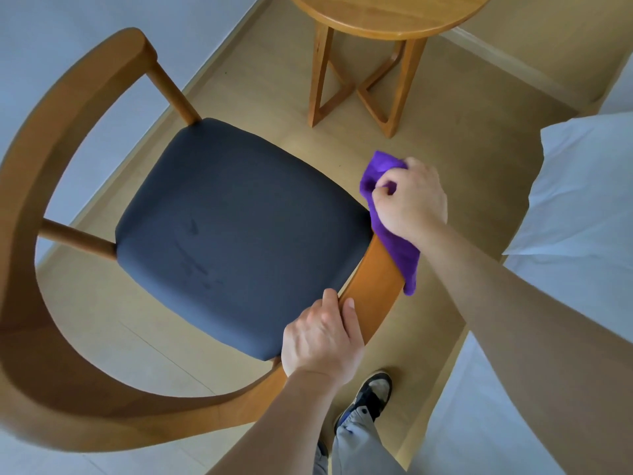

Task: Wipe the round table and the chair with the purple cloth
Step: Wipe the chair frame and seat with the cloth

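Head view, looking straight down: one chair (pixel 102 166) with a dark padded seat (pixel 239 234) fills the frame, its curved wooden backrest sweeping round the left side and bottom. The right hand (pixel 409 200) bunches the purple cloth (pixel 394 241) in curled fingers and thumb, right at the end of the wooden arm rail (pixel 376 269), just beside the seat's front corner. A tail of cloth hangs down off the rail's outer edge. The left hand (pixel 322 337) clamps the same rail lower down, fingers curled over its inner edge against the cushion, thumb lying along the top, steadying the frame.

One round table (pixel 387 15) stands up top, well apart from both hands, with nothing visible on the part of its top that shows. By my reading the chair is the job in hand right now; whether the table is already wiped, I cannot tell.

Risks from here: that loose tail could snag under the rail or drag on the floor and pick up grit. The cloth is wadded, so little of it meets the wood, and a stroke could skip the rail's edges. A hard push could also slide the chair if the left grip slackens.

Count: one chair, one table, one cloth, two hands, one shoe (pixel 373 392), and one white pillow (pixel 582 186) on bedding to the right.
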`<state>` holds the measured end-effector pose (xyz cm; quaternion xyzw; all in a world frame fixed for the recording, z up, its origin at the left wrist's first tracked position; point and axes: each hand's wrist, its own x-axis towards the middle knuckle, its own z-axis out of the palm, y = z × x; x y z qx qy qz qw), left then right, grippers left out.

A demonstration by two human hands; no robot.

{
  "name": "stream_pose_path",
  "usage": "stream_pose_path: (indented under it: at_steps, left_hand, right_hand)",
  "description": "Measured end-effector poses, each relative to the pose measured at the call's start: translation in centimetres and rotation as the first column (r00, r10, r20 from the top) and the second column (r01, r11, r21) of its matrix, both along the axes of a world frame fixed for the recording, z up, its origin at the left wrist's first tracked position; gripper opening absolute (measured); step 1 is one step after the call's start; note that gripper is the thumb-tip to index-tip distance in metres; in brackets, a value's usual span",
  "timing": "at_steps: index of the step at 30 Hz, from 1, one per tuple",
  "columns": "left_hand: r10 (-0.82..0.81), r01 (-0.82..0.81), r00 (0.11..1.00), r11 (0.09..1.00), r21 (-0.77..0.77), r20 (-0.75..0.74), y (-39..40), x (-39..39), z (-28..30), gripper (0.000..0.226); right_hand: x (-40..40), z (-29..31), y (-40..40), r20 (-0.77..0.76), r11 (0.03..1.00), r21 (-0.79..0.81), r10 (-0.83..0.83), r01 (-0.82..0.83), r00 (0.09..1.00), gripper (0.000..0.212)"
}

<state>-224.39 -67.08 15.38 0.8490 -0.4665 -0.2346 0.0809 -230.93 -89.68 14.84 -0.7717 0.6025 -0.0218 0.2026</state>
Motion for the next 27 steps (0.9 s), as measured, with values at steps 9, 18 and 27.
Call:
stream_pose_path:
  at_steps: [9,18,27]
  left_hand:
    - [0.004,-0.004,1.000,1.000,-0.005,0.006,0.0,0.0,0.0,0.040]
    - [0.005,-0.005,1.000,1.000,-0.014,0.011,0.0,0.0,-0.1,0.037]
    - [0.013,-0.012,0.999,1.000,-0.026,0.030,0.1,-0.2,-0.5,0.039]
  right_hand:
    - [-0.2,-0.1,10.8,0.102,0.978,-0.156,-0.126,0.141,0.987,0.050]
    - [-0.4,0.2,5.1,0.425,0.768,0.332,-0.640,0.548,0.640,0.059]
    - [-0.4,-0.5,7.9,0.421,0.777,0.254,-0.625,0.576,0.657,0.065]
